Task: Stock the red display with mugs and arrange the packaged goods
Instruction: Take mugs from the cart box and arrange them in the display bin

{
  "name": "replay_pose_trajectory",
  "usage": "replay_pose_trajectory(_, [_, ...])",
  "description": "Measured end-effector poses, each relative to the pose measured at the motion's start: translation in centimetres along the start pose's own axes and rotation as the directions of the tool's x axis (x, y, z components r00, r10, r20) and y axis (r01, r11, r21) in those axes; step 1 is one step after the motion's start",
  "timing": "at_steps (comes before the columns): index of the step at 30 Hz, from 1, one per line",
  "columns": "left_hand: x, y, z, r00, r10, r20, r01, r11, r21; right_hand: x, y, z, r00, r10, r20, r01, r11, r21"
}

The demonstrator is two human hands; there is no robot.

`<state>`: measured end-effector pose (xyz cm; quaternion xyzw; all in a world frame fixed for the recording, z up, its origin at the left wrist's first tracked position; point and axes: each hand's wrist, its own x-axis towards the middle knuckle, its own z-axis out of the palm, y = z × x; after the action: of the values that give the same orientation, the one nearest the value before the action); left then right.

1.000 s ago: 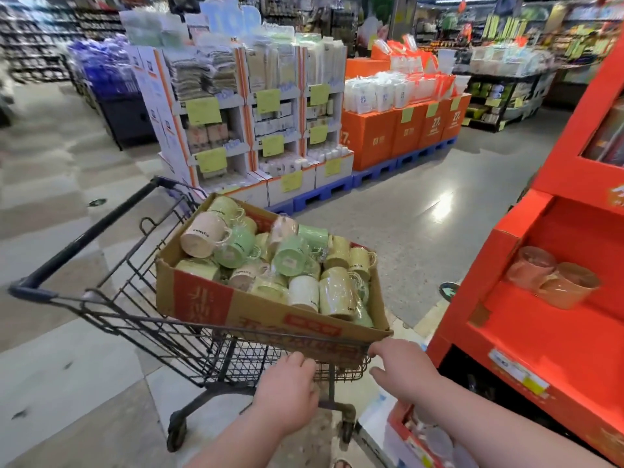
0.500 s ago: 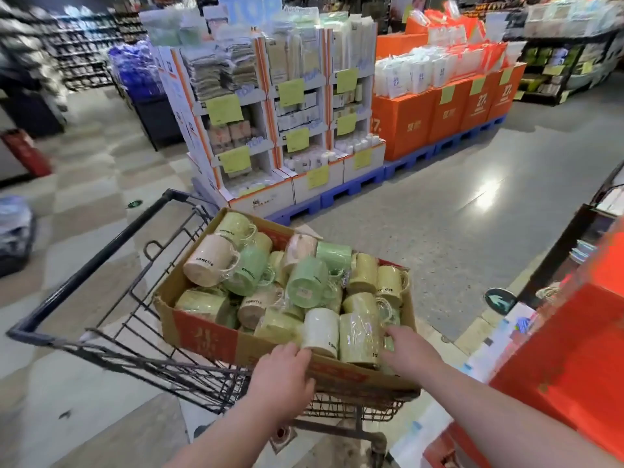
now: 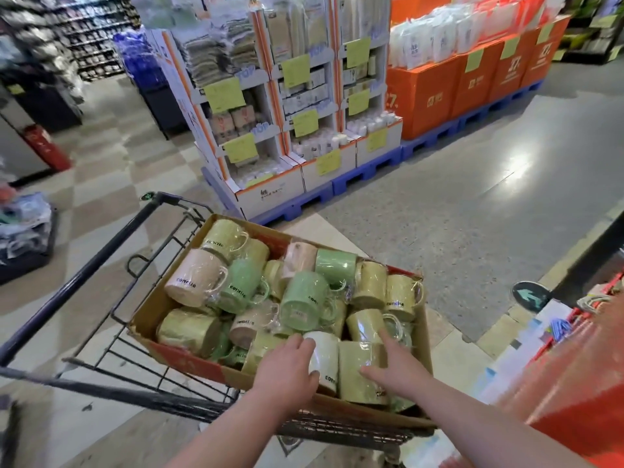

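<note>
A cardboard box point(image 3: 189, 361) full of plastic-wrapped mugs in yellow, green, pink and white rests in a wire shopping cart point(image 3: 101, 265). My left hand point(image 3: 287, 369) lies on a white mug point(image 3: 324, 359) at the box's near edge, fingers curled around its left side. My right hand point(image 3: 393, 366) rests with spread fingers on a yellow-green mug point(image 3: 359, 373) right beside it. Whether either mug is lifted cannot be told. The red display point(image 3: 580, 400) shows only as a blurred corner at the right edge.
White cardboard displays point(image 3: 270, 130) of packaged goods stand on blue pallets ahead. Orange boxes point(image 3: 472, 82) topped with white bags stand to their right. Grey open floor lies between them and the cart. A red fire extinguisher point(image 3: 47, 146) stands at the left.
Both hands left the box's front edge and reached into it onto mugs. The view swung left and down, so the red display slid almost out of view.
</note>
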<state>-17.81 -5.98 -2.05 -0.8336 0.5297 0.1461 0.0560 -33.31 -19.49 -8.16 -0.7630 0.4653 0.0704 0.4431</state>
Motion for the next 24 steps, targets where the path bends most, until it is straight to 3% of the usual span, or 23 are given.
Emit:
replay_pose_trajectory(7, [4.1,-1.6,-1.1,0.997,0.006,-0.079,-0.006,1.000,0.000,1.2,-0.3,-0.1,0.993,0.104,-0.048,-0.099,0.991,0.087])
replay_pose_trajectory(16, [10.0,-3.1,-2.8,0.993,-0.057,-0.099,0.048,0.994,-0.095,1.0,-0.5,-0.3,0.989,0.099,-0.110,-0.088,0.991,0.098])
replay_pose_trajectory(24, [14.0,-3.9,-2.0,0.984,-0.171,0.050,0.178,0.958,-0.225,1.2,0.0,-0.1,0.985,0.129,-0.119,-0.119,0.989,0.088])
